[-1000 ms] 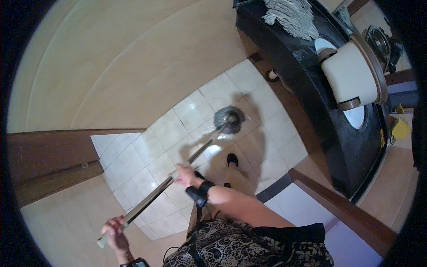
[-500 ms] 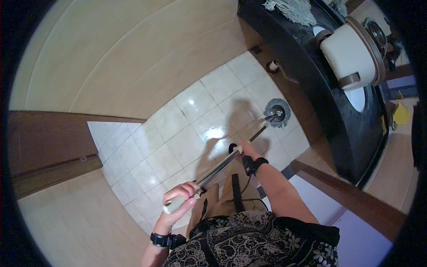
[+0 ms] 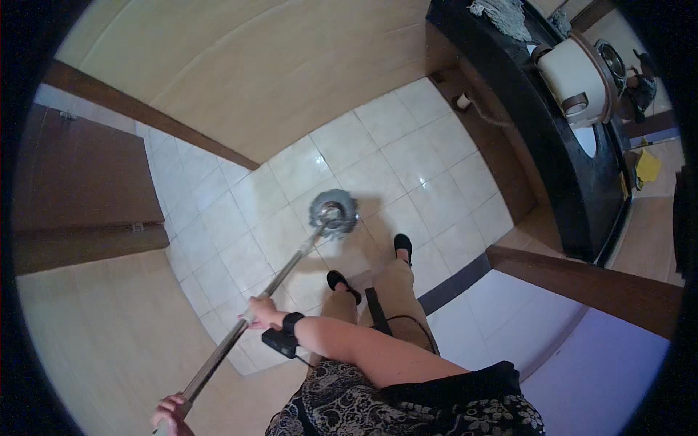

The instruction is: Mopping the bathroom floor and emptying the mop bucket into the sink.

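A spin mop (image 3: 230, 340) with a long metal handle slants across the lower left, its round grey string head (image 3: 320, 211) on the pale floor tiles ahead of my feet. My right hand (image 3: 263, 312) wraps around the middle of the handle, that arm crossing in front of my body. At the lower left, my left hand (image 3: 172, 414) grips the handle near its top end, partly cut off by the rim of the view. A black wristband with a small box is on my right wrist.
A black curved counter (image 3: 534, 109) runs along the right, holding a cream and brown bucket (image 3: 574, 76) and another grey mop head (image 3: 503, 17). A brown door (image 3: 87, 171) stands at left beside beige walls (image 3: 269, 73). A dark threshold strip (image 3: 458, 283) crosses the floor.
The mop head has swept left across the tiles, away from the counter. Both hands have moved left with the handle, the left one down toward the lower rim. My shoes now show.
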Available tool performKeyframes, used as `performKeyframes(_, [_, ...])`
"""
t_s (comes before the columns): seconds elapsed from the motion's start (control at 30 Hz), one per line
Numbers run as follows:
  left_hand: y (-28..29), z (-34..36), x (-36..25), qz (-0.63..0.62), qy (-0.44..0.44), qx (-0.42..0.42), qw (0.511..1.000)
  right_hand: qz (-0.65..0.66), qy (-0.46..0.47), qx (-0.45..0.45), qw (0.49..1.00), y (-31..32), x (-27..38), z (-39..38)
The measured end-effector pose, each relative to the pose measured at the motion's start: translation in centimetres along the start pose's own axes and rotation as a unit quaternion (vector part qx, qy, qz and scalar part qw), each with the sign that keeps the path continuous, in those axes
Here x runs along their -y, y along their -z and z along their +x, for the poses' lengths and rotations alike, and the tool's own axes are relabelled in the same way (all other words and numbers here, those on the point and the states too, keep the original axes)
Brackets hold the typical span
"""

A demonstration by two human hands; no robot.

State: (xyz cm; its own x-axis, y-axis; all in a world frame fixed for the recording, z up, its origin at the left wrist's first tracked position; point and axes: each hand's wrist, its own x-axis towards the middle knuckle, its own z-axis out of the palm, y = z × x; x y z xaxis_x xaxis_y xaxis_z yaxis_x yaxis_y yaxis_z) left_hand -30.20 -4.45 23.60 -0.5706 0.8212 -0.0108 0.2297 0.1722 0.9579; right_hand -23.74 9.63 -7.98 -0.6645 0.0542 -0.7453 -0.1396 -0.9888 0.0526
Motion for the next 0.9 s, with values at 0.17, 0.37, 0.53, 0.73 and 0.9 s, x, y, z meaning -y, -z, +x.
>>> performKeyframes(0.17, [6.9, -0.8, 0.4, -0.030, -0.036, 0.144, 0.988, 0.015, -0.028, 0.038, 0.999, -2.2, -2.4, -1.7])
performKeyframes(0.37, [-1.6, 0.3, -3.1, -0.045, -0.036, 0.089, 0.994, 0.047, -0.003, 0.046, 0.998, 1.8, -0.1, -6.7])
performKeyframes(0.53, [-13.7, 2.5, -2.6, -0.085, -0.002, 0.112, 0.990, -0.196, 0.247, 0.044, 0.948, 14.1, 5.0, -10.0])
performKeyframes(0.73, [-29.3, 1.8, 2.3, -0.165, 0.095, 0.251, 0.949, -0.588, 0.388, -0.227, 0.672, 30.5, 15.1, -19.6])
performKeyframes(0.9, [-38.5, -0.3, 5.8, -0.192, 0.027, 0.450, 0.872, -0.333, 0.351, -0.296, 0.823, 43.1, 20.4, -23.7])
